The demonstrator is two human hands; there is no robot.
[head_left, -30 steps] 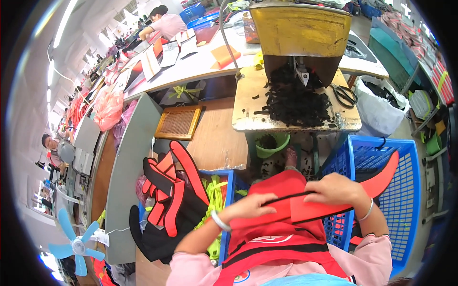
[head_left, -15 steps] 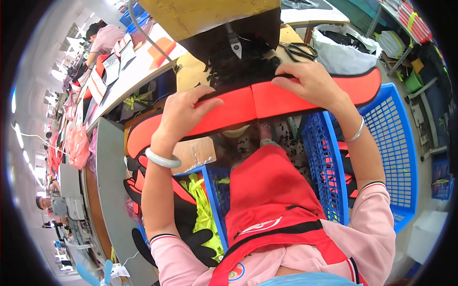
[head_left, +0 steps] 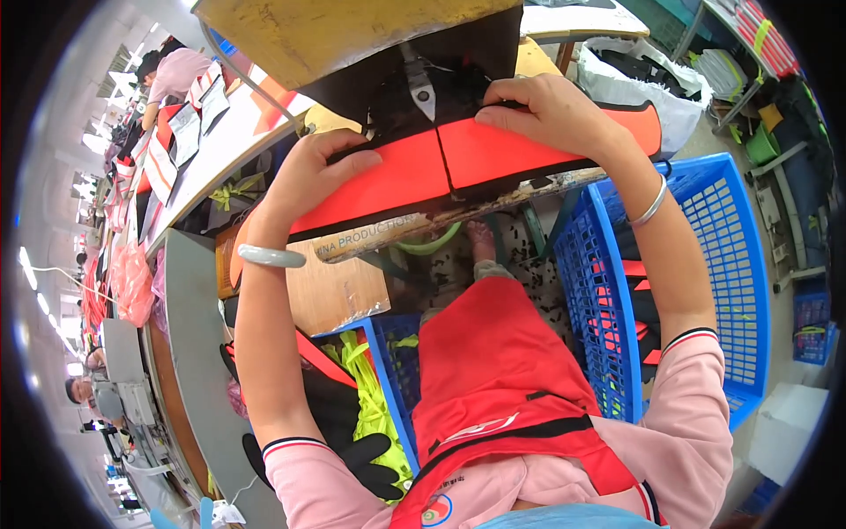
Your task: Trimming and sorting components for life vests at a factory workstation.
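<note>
A long orange and black fabric piece (head_left: 414,172) lies flat across the edge of a worn wooden work board (head_left: 458,212), under a yellow machine (head_left: 352,31) with a metal blade (head_left: 421,84) hanging above it. My left hand (head_left: 313,172) presses down on the piece's left half. My right hand (head_left: 551,110) grips its upper edge on the right, close to the blade. Both wrists wear bangles.
A blue basket (head_left: 705,264) with orange and black pieces stands at my right. Another blue basket (head_left: 388,379) with yellow-green material sits by my left knee, beside stacked black and orange pieces (head_left: 339,414). A white bag (head_left: 634,75) is at the upper right. Other people work at a long table (head_left: 203,141) to the left.
I lifted the orange and black piece from my lap and laid it on the board under the machine. My head has leaned closer, so the machine and hands fill more of the view.
</note>
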